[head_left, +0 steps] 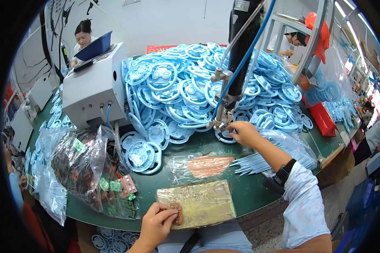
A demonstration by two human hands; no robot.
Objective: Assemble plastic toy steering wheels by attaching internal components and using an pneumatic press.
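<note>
The yellow block (209, 204), covered with clear film, lies at the near edge of the green table (251, 198), and I take it as the landmark. At its left part, the left hand (159, 221) has its thumb and fingers closed together in a pinch, and between them it holds a small circuit board (177, 214) of orange-brown colour. This board is over the left end of the block; whether it touches the film, I cannot tell.

The right hand (245, 133) is beyond the block, a little to its right. Its fingers are bent and close together, just beside the metal nozzle fixture (221, 120); whether they have hold of something, I cannot tell. A dark watch (285, 171) is on the right wrist.

Just beyond the block lies a pinkish-brown sheet (210, 165) under clear film. Beyond its right far corner there are light-blue sticks (250, 163), partly in a clear bag. Farther beyond the block rises a big pile of light-blue wheel-shaped parts (185, 80). To the left of the block lies a clear bag of circuit boards (82, 166), and farther behind this bag stands a grey machine box (93, 90).
</note>
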